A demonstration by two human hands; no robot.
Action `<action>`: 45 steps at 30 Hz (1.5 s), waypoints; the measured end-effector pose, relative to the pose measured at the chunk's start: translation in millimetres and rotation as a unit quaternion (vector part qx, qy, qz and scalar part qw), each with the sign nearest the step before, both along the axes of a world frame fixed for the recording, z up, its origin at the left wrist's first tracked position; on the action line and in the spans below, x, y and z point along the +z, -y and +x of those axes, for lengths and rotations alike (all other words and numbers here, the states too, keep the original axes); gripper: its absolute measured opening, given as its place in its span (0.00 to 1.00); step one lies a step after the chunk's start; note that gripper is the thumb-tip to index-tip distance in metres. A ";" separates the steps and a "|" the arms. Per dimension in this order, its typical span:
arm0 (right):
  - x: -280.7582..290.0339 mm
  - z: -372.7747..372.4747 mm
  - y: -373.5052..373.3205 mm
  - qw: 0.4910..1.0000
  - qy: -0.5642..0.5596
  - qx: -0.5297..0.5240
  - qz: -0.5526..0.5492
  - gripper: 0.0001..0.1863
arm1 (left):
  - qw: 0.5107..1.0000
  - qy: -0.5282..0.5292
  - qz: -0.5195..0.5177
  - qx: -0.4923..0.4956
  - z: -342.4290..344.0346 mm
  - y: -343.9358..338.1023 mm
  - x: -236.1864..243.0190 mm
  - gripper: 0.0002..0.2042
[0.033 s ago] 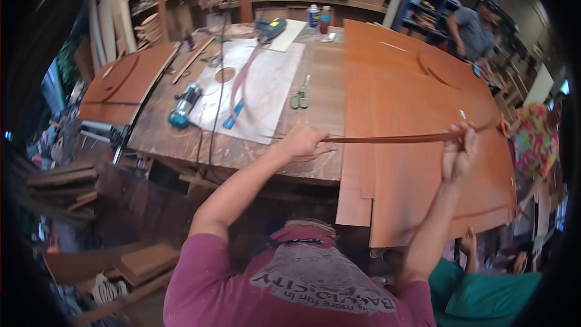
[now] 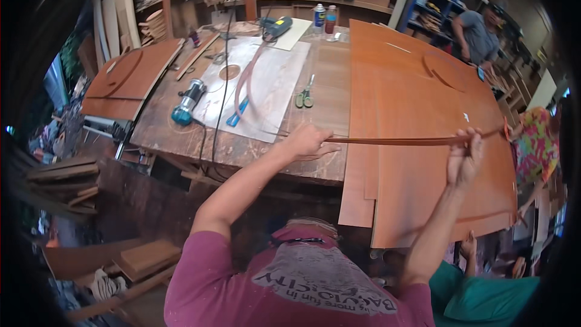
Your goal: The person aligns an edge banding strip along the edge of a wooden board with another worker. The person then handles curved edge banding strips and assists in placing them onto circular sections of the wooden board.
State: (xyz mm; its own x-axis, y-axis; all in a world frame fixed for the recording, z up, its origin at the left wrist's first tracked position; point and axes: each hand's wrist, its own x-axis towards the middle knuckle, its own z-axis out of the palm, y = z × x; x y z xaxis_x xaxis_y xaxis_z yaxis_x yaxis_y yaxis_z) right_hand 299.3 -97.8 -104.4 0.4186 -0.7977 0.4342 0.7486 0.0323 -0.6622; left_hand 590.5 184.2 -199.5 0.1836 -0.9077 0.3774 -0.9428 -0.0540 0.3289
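A long, thin brown strip (image 2: pixel 396 142), which looks like wood edging, is stretched level between my hands. My left hand (image 2: pixel 310 143) closes on its left part, above the front of the workbench. Farther right, my right hand (image 2: pixel 463 160) is raised, with its fingers closed around the strip over a large reddish-brown wood panel (image 2: pixel 417 97). Beyond that hand the strip runs on toward a person in a floral top (image 2: pixel 534 142). Green-handled scissors (image 2: pixel 305 98) lie on the bench beyond my left hand.
On the workbench (image 2: pixel 163 136) are a teal power tool (image 2: pixel 186 104), a heat-gun-like tool (image 2: pixel 276 28), a white sheet (image 2: pixel 272 94) and two cans or bottles (image 2: pixel 324 19). A cord hangs across. A person in grey (image 2: pixel 478 33) stands far right; one in green (image 2: pixel 490 290) is near right.
The surroundings sit slightly farther right in the view. Both hands keep their hold on the strip, which stays stretched between them.
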 end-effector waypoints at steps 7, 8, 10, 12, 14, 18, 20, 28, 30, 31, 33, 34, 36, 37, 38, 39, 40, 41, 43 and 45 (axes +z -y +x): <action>19.4 -34.4 -0.5 0.993 0.060 0.078 -0.069 0.11 | 0.996 0.030 -0.058 0.058 62.9 -35.8 -26.0 0.10; 25.6 -38.0 -7.1 0.993 0.057 0.076 -0.067 0.11 | 0.996 0.026 -0.064 0.064 69.8 -38.3 -26.3 0.09; 37.0 -40.9 -22.1 0.997 0.069 0.005 -0.032 0.12 | 0.996 0.019 -0.053 0.075 80.1 -42.3 -29.2 0.08; 53.9 -50.4 -38.4 0.996 0.057 -0.004 -0.064 0.12 | 0.994 0.012 -0.081 0.065 97.9 -41.4 -39.4 0.09; 57.9 -65.7 -42.0 0.994 0.045 -0.010 -0.100 0.13 | 0.993 0.003 -0.107 0.050 108.8 -38.2 -42.3 0.11; 56.5 -83.5 -26.4 0.997 0.006 -0.067 -0.039 0.17 | 0.995 0.001 -0.091 0.046 114.7 -20.5 -27.1 0.11; 56.2 -58.7 -16.7 0.994 -0.083 -0.061 -0.022 0.14 | 0.996 -0.026 -0.079 0.015 103.7 -22.5 -22.8 0.14; 52.8 -13.5 90.7 0.980 -0.127 -0.072 0.134 0.10 | 0.995 -0.052 0.069 0.043 143.5 -53.1 -66.8 0.16; 53.1 -22.6 114.3 0.984 -0.104 -0.038 0.141 0.09 | 0.992 -0.065 0.087 0.057 144.3 -49.2 -68.8 0.16; 55.1 -22.2 125.1 0.979 -0.124 -0.070 0.143 0.08 | 0.992 -0.044 0.111 0.039 147.4 -45.9 -70.3 0.16; 55.9 -11.3 143.9 0.981 -0.135 -0.057 0.127 0.05 | 0.979 -0.036 0.191 0.060 158.9 -53.9 -73.5 0.18; 55.5 -7.2 146.0 0.968 -0.203 -0.107 0.099 0.09 | 0.988 -0.030 0.149 0.040 165.4 -52.0 -80.0 0.18; 50.7 -56.3 165.8 0.971 -0.214 -0.061 0.085 0.09 | 0.995 -0.008 0.095 0.015 171.2 -24.3 -90.2 0.23; 45.9 -44.2 152.4 0.942 -0.220 -0.228 0.113 0.11 | 0.995 -0.008 0.100 0.013 175.3 -16.2 -93.6 0.26; 51.3 -43.0 146.4 0.920 -0.275 -0.241 0.141 0.11 | 0.992 -0.009 0.129 0.012 180.3 -12.5 -92.9 0.30; 48.6 -50.0 145.0 0.916 -0.255 -0.276 0.141 0.11 | 0.988 -0.031 0.153 0.015 180.8 -8.2 -91.1 0.34; 45.4 -75.8 151.2 0.919 -0.256 -0.282 0.103 0.09 | 0.984 -0.054 0.171 0.005 179.3 -1.2 -88.9 0.37; 37.2 -66.1 145.4 0.907 -0.268 -0.320 0.058 0.09 | 0.982 -0.058 0.179 0.029 182.7 -10.2 -86.7 0.37; 28.5 -62.1 137.9 0.899 -0.256 -0.344 0.091 0.09 | 0.977 -0.062 0.198 0.041 183.5 -19.9 -76.7 0.44; 30.9 -74.9 133.0 0.907 -0.253 -0.330 0.067 0.17 | 0.980 -0.060 0.185 0.044 189.3 -21.2 -65.5 0.43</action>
State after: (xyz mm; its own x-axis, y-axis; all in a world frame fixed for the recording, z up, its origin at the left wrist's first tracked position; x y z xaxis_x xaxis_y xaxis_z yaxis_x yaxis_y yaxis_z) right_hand 224.4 -230.8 -73.5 -0.0507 -0.9785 0.2001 0.2357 -0.2064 -0.9497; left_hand 779.8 205.4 -264.9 0.2899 -0.9570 -0.0042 -0.8849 -0.2697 0.3798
